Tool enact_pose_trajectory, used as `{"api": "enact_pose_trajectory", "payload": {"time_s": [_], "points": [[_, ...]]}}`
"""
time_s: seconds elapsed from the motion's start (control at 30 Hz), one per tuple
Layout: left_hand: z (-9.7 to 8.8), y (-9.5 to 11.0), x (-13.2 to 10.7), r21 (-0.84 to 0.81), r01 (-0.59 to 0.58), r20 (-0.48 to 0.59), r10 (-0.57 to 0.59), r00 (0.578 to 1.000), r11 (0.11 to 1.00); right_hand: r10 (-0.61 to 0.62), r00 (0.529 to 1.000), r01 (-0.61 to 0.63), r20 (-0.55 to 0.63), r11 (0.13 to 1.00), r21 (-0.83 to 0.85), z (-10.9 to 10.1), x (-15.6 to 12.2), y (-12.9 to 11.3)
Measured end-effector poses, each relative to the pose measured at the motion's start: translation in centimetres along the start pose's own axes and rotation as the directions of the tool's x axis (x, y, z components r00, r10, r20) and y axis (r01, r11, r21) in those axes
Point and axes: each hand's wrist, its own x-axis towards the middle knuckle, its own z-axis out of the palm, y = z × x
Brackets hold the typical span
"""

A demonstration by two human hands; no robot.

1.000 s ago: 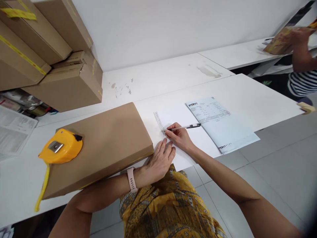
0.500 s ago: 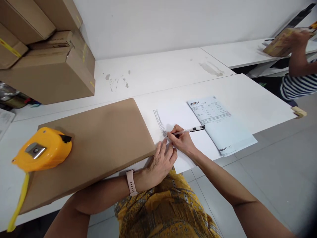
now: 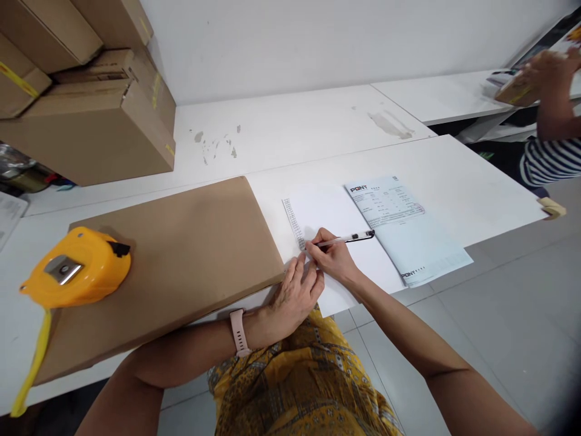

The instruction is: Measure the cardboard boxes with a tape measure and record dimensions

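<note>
In my right hand (image 3: 333, 257) is a slim pen (image 3: 351, 237), its tip down at the end of a column of small writing on a white sheet of paper (image 3: 327, 209). My left hand (image 3: 297, 297) lies flat with fingers stretched out over the sheet's lower left edge, just beside the right hand. A light blue printed document (image 3: 408, 236) covers the sheet's right side. Left of the paper, a flat brown cardboard box (image 3: 195, 248) rests on the white table, and a yellow tape measure (image 3: 82, 266) sits on its left part, the yellow tape hanging out.
Several cardboard boxes (image 3: 104, 127) are stacked at the back left against the wall. The white table (image 3: 290, 133) has its front edge close to my body. At the far right, another person's hand (image 3: 551, 66) holds a brown cardboard piece (image 3: 520, 91).
My hands, the pen and the paper stay almost in place, with the view shifting slightly. At the far right, the other person's hands and the cardboard piece have moved.
</note>
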Motion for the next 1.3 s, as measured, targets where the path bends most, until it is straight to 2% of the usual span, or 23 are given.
{"api": "enact_pose_trajectory", "payload": {"time_s": [0.23, 0.67, 1.3], "points": [[0.05, 0.06, -0.07, 0.014, 0.017, -0.025, -0.016, 1.0, 1.0, 0.002, 1.0, -0.002, 0.006, 1.0, -0.001, 0.05, 0.0, -0.02], [0.03, 0.06, -0.08, 0.013, 0.003, -0.012, -0.002, 1.0, 1.0, -0.03, 1.0, 0.03, -0.01, 0.999, -0.024, -0.02, 0.01, 0.44], [0.13, 0.04, -0.17, 0.008, -0.001, -0.012, 0.001, 1.0, 1.0, -0.011, 1.0, 0.011, -0.023, 1.0, 0.004, 0.0, -0.07, 0.14]]}}
